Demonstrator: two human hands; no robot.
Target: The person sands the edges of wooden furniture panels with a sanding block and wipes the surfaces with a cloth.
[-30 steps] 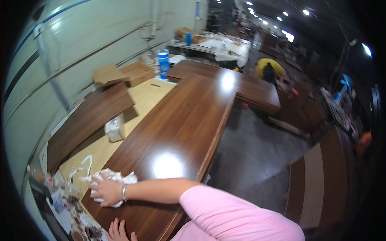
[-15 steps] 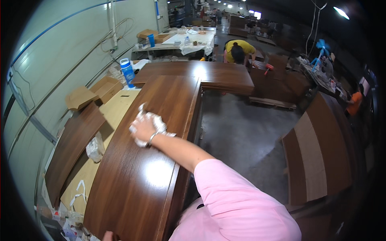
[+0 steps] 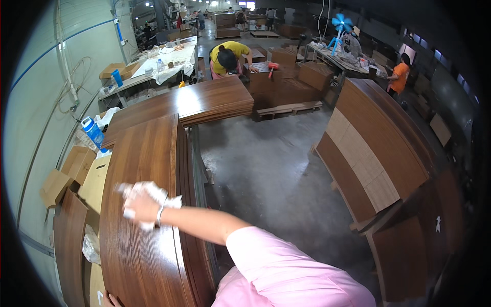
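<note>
Wood-veneer panel, dark brown, long, lying flat on top of a stack on the surface. Right hand is spread flat on a crumpled white rag, pressing it onto the panel about mid-length, arm stretched well out from the pink sleeve. Left hand only shows fingertips at the bottom edge of the view, resting on the near end of the panel; I can't tell whether it grips the edge or just steadies.

Risks I see from here:
- Reach is long. With the arm this far out I'd expect uneven pressure, so patchy wiping or streaks toward the far end.
- Rag is bunched, loose corners sticking out. A corner could drag grit across the gloss face and scratch it.
- Panel's right edge sits right at the drop to the concrete floor. A hard push sideways could shift the top sheet off the stack.
- Blue bottle stands just beside the panel's far left corner, next to cardboard boxes. A long stroke up that side could knock it over onto the veneer.
- Crumpled plastic lies in the gap left of the panel, near the rag's path; it could get snagged.

Other workers, one in yellow and one in orange, are well apart, no clash.
</note>
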